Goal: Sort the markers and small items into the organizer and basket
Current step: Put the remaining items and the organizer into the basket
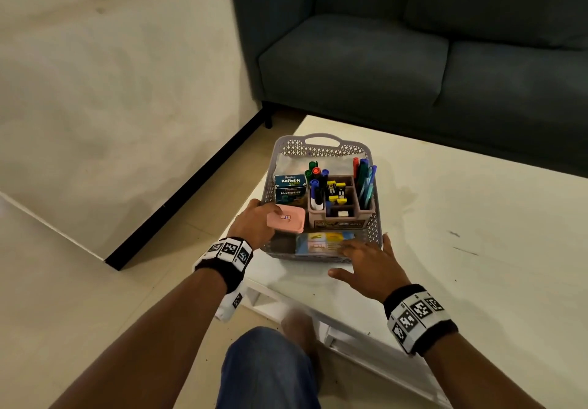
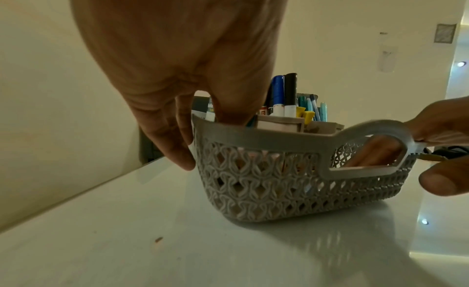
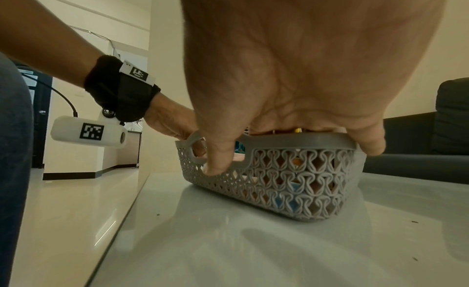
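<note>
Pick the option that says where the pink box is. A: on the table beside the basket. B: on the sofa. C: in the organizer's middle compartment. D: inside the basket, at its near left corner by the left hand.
D: the pink box lies inside the basket at its near left corner, next to the left hand.

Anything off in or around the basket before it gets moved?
One thing: the basket sits at the table's near-left corner, close to the edge. Otherwise nothing stands out: markers stand upright in the organizer, nothing spilled. Left hand and right hand grip its rim.
</note>
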